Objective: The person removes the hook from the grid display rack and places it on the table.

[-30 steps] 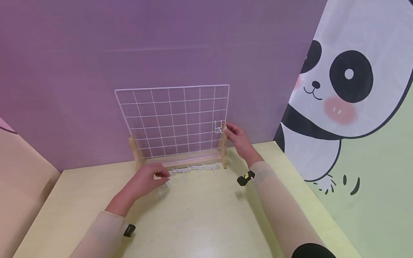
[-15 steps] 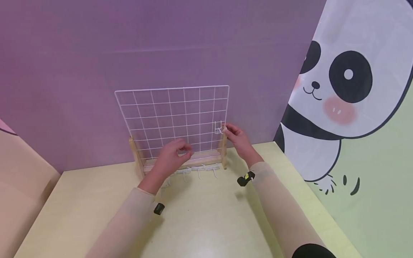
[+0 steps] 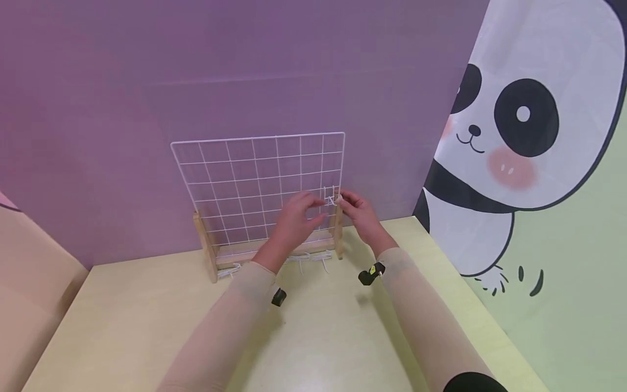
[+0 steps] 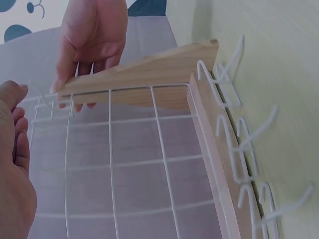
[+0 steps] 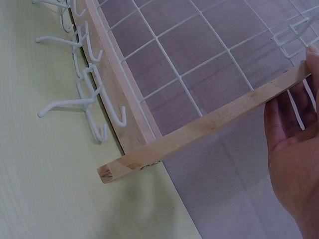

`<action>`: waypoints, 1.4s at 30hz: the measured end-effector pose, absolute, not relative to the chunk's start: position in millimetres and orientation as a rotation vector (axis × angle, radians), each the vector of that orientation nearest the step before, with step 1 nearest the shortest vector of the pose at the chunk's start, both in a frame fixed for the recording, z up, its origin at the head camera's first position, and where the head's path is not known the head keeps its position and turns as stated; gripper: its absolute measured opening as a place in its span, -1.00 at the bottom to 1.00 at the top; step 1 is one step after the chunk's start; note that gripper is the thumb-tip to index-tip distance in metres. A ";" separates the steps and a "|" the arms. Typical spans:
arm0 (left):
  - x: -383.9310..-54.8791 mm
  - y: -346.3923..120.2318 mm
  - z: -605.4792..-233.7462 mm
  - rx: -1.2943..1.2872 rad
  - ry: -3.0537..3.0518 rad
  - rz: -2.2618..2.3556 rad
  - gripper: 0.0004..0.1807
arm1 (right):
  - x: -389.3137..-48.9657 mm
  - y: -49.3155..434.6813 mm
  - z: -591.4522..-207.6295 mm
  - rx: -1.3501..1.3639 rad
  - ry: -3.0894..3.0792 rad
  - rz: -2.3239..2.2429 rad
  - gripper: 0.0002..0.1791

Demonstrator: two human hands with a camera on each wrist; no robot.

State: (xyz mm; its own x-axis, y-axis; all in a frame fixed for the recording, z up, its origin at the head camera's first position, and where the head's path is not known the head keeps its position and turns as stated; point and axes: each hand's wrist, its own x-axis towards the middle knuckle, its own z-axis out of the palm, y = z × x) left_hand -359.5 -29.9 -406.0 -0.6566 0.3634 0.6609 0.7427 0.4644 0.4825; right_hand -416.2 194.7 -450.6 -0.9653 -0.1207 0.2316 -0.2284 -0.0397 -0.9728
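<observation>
A white wire grid panel point(image 3: 258, 137) stands in a wooden stand, whose right post point(image 5: 199, 128) is gripped near its top by my right hand point(image 3: 363, 216). The thumb lies on the front and the fingers reach behind. One white wire hook point(image 3: 331, 201) hangs on the grid's right edge, close beside that post. My left hand point(image 3: 294, 219) is raised in front of the grid, thumb and fingers apart, fingertips right by this hook. In the left wrist view the left hand's fingertips point(image 4: 22, 90) sit close to the hook's prong, with nothing held.
Several more white hooks point(image 5: 67, 103) lie in a row along the stand's front bar, on the pale wooden table point(image 3: 313, 337). One hook point(image 3: 228, 270) is at the row's left end. Behind stands a purple wall point(image 3: 245, 43); a panda picture point(image 3: 526, 179) is at the right.
My left hand has moved up and right from the hooks on the table to the hook on the grid. The right hand keeps its grip on the post.
</observation>
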 end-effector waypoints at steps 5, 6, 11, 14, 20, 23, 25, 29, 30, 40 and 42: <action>-367.3 -16.8 -402.5 -0.970 -2.242 -1.014 -0.74 | -417.5 196.0 -452.0 0.413 -2.108 2.184 -0.54; -368.7 -15.1 -402.3 -0.968 -2.249 -1.004 -0.74 | -418.0 196.1 -452.1 0.415 -2.110 2.184 -0.54; -373.8 -9.3 -403.0 -0.947 -2.306 -0.983 -0.77 | -418.8 196.3 -452.5 0.428 -2.122 2.174 -0.55; -376.8 -6.1 -403.0 -0.944 -2.328 -0.969 -0.80 | -418.9 196.8 -452.4 0.429 -2.124 2.168 -0.55; -379.4 -1.6 -402.4 -0.891 -2.351 -0.978 -0.84 | -417.2 196.3 -450.4 0.419 -2.136 2.178 -0.55; -379.1 0.4 -402.9 -0.852 -2.358 -1.006 -0.86 | -416.5 196.6 -450.0 0.421 -2.148 2.172 -0.54; -378.7 1.5 -403.7 -0.834 -2.355 -1.014 -0.87 | -416.5 196.9 -450.5 0.420 -2.156 2.168 -0.54; -377.8 4.2 -405.1 -0.809 -2.346 -1.024 -0.88 | -417.1 197.2 -451.5 0.423 -2.152 2.161 -0.54; -377.5 4.7 -405.5 -0.801 -2.347 -1.020 -0.88 | -417.3 197.2 -451.7 0.426 -2.146 2.162 -0.54; -374.2 6.1 -406.0 -0.761 -2.307 -0.922 -0.88 | -416.7 197.4 -451.0 0.418 -2.139 2.175 -0.54; -374.3 6.2 -404.8 -0.758 -2.296 -0.921 -0.88 | -417.1 197.7 -450.5 0.415 -2.145 2.183 -0.53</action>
